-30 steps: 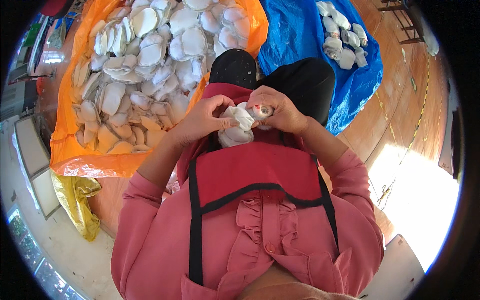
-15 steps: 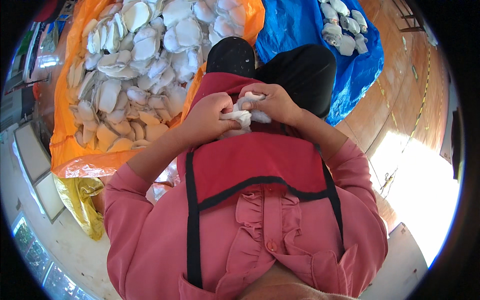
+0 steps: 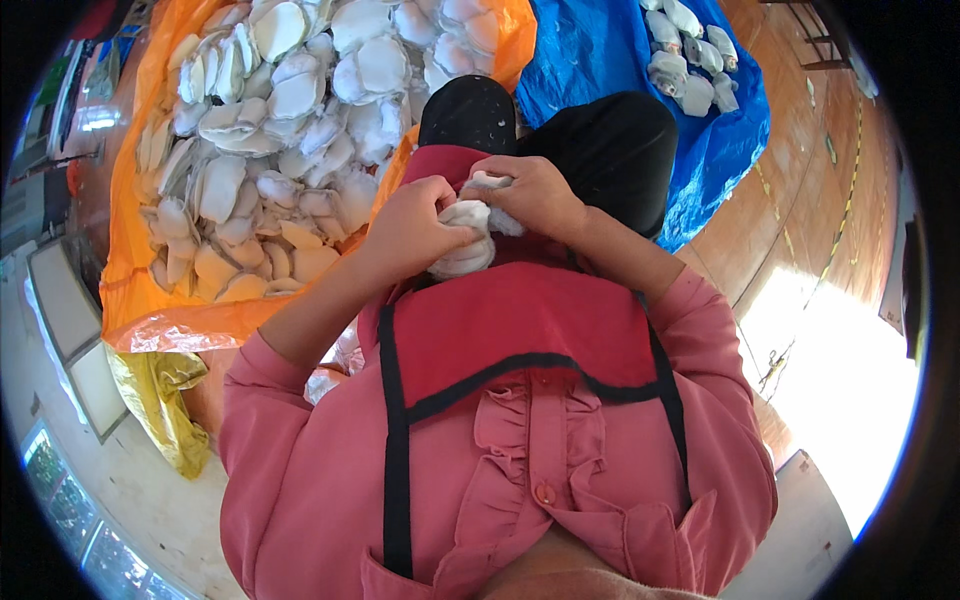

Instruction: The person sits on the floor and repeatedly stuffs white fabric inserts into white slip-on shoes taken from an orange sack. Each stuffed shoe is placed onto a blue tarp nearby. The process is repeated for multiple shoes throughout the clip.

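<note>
Close together above my lap, both hands are closed on soft white material. My left hand [image 3: 408, 232] grips a folded white padded cloth piece [image 3: 466, 252], which bulges below its fingers. Pinched between the fingers and thumb of my right hand [image 3: 536, 196] is a fluffy white piece [image 3: 506, 222]. I cannot tell whether the two pieces are joined, since the fingers cover the place where they meet. A red apron [image 3: 530, 325] with black edging lies under the hands.
An orange plastic sheet [image 3: 135, 290] at the left bears a large heap of white rounded pads [image 3: 222, 190]. Beyond my right knee, a blue sheet [image 3: 580, 60] carries several white bundles [image 3: 697, 95]. A yellow plastic bag [image 3: 165, 410] lies on the floor at left.
My left hand has turned and shifted slightly, so more of the white cloth piece shows below it. The right hand has moved a little to the left, still pinching the fluffy white piece.
</note>
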